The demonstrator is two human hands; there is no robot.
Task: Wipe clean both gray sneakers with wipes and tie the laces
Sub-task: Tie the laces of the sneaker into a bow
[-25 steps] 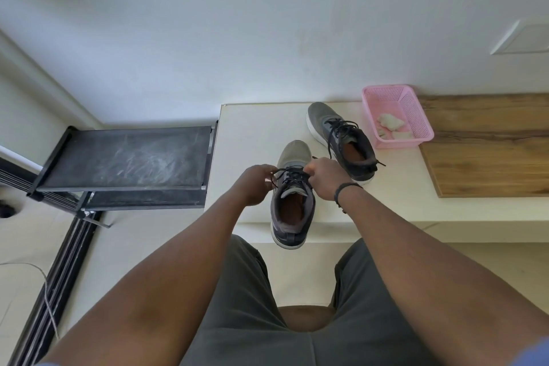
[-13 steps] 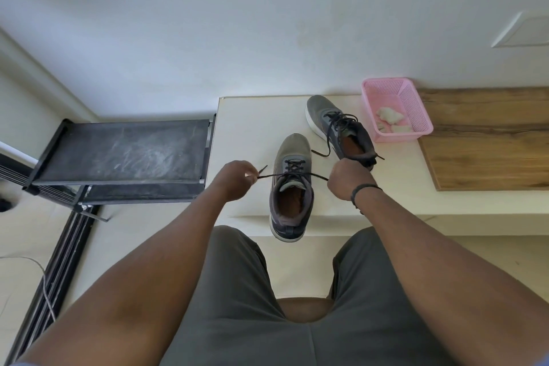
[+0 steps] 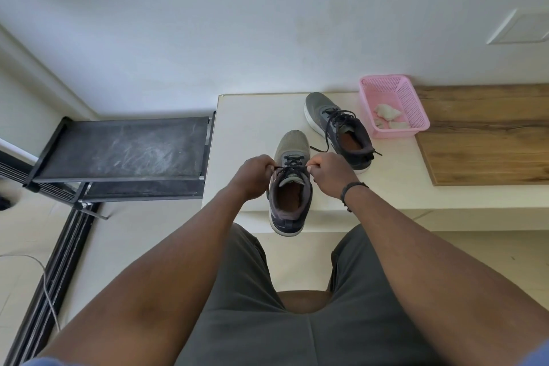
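Near sneaker between hands, on surface edge, toe pointing away, heel overhanging. Left hand and right hand pinch laces, grip tight. Second sneaker beyond right grip, angled, untied.

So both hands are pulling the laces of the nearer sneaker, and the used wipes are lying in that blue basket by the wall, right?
Not quite: the basket is pink, not blue, as the head view shows. The rest holds: the left hand and right hand pinch the laces of the nearer sneaker, and the wipes lie inside the basket.
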